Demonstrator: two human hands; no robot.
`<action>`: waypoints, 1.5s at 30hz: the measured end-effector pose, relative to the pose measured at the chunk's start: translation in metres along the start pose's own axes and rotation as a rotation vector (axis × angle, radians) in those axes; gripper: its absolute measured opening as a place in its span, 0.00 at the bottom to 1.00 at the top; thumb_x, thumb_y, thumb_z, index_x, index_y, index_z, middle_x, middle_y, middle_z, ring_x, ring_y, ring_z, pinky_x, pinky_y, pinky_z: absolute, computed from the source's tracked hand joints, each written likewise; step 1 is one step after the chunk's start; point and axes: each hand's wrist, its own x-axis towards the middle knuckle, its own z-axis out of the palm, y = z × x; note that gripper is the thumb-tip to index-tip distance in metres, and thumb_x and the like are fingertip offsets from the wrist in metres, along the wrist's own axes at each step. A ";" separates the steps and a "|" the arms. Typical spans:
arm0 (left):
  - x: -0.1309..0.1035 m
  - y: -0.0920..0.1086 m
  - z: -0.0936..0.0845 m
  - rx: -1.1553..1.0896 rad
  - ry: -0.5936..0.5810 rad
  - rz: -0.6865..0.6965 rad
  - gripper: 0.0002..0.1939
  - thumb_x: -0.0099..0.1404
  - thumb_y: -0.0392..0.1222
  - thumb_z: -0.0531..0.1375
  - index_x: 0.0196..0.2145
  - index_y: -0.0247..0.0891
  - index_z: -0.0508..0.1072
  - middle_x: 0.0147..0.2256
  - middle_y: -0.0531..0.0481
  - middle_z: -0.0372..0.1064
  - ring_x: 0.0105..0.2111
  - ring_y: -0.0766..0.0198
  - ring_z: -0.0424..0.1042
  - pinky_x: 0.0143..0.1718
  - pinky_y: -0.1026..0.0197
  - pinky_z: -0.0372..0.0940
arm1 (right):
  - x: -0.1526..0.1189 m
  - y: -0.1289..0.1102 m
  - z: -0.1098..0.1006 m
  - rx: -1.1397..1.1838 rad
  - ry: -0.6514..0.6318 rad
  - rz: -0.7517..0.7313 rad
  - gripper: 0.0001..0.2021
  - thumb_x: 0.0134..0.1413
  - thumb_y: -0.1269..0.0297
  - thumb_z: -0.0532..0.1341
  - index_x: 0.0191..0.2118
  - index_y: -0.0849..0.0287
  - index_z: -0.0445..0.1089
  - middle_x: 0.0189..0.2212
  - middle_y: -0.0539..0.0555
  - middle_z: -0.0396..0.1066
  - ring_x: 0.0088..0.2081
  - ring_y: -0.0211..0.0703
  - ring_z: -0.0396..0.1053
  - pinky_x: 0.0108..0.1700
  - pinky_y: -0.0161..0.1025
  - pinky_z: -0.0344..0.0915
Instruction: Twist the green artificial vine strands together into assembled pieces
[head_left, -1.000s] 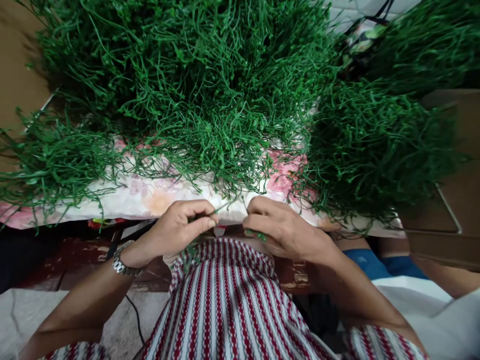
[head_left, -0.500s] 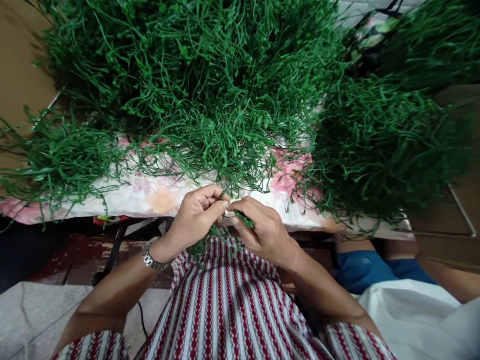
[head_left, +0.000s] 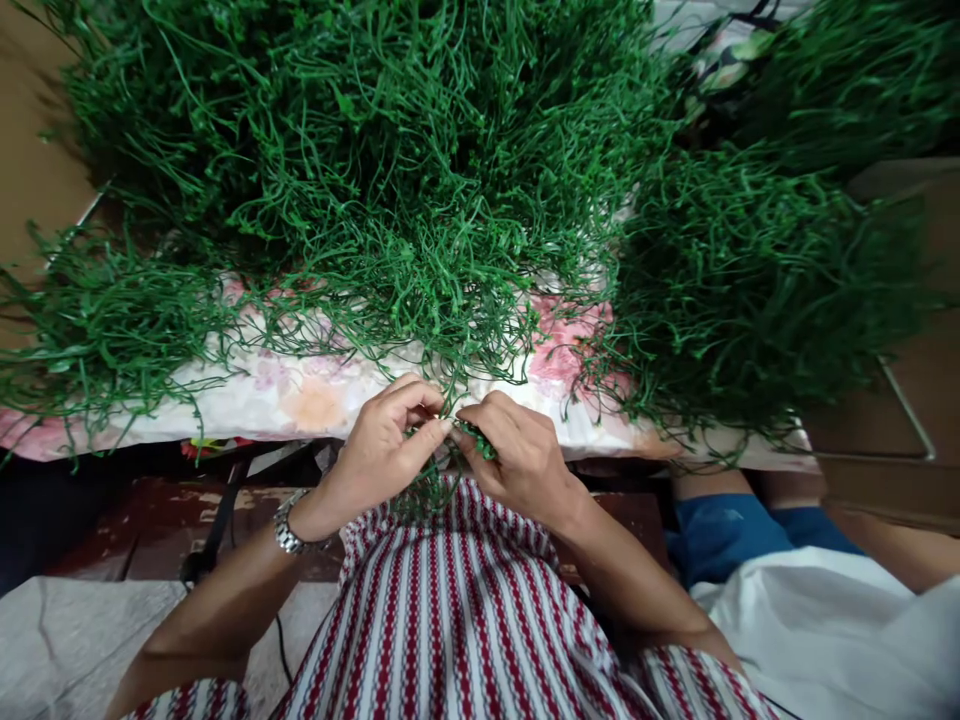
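My left hand (head_left: 397,432) and my right hand (head_left: 519,448) meet just in front of the table's near edge, with their fingertips almost touching. Thin green plastic-looking stems (head_left: 429,490) hang below the left fingers, over the striped shirt. The left thumb and forefinger pinch part of these stems. More green sprigs (head_left: 480,442) show inside the curled fingers of my right hand. The exact spot where the two hands' stems join is too small to make out. Beyond the fingers lies a loose spread of the same green stems (head_left: 450,290) on the table.
A large heap of green stems (head_left: 360,120) covers the back of the flowered tablecloth (head_left: 315,400). Another pile (head_left: 735,290) stands at the right by a cardboard box (head_left: 885,430), a smaller one (head_left: 112,320) at the left. A person in blue shorts (head_left: 727,535) sits close on the right.
The fingers have shifted slightly, and the right fingers have curled further over the green sprigs. The whole view has drifted a little to the left. Both hands stay together at the same place.
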 end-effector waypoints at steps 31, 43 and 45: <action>-0.009 -0.007 -0.013 -0.098 -0.523 0.092 0.16 0.61 0.47 0.55 0.21 0.35 0.67 0.21 0.51 0.60 0.24 0.67 0.59 0.27 0.64 0.57 | 0.019 0.002 -0.022 0.595 -0.463 -0.341 0.08 0.55 0.73 0.50 0.27 0.58 0.60 0.22 0.49 0.60 0.28 0.36 0.59 0.32 0.32 0.59; -0.011 -0.008 -0.032 -0.352 -0.356 -0.013 0.11 0.59 0.43 0.60 0.23 0.35 0.69 0.22 0.51 0.62 0.25 0.66 0.61 0.30 0.60 0.58 | 0.013 0.020 -0.044 0.802 -0.396 -0.124 0.07 0.59 0.69 0.52 0.31 0.60 0.64 0.27 0.53 0.64 0.32 0.37 0.63 0.35 0.35 0.61; -0.009 -0.007 -0.029 -0.296 -0.336 0.020 0.09 0.60 0.42 0.60 0.24 0.35 0.71 0.25 0.49 0.64 0.27 0.65 0.62 0.30 0.61 0.58 | 0.016 0.025 -0.041 0.780 -0.262 -0.058 0.06 0.59 0.68 0.53 0.33 0.61 0.64 0.31 0.55 0.66 0.36 0.39 0.65 0.39 0.38 0.62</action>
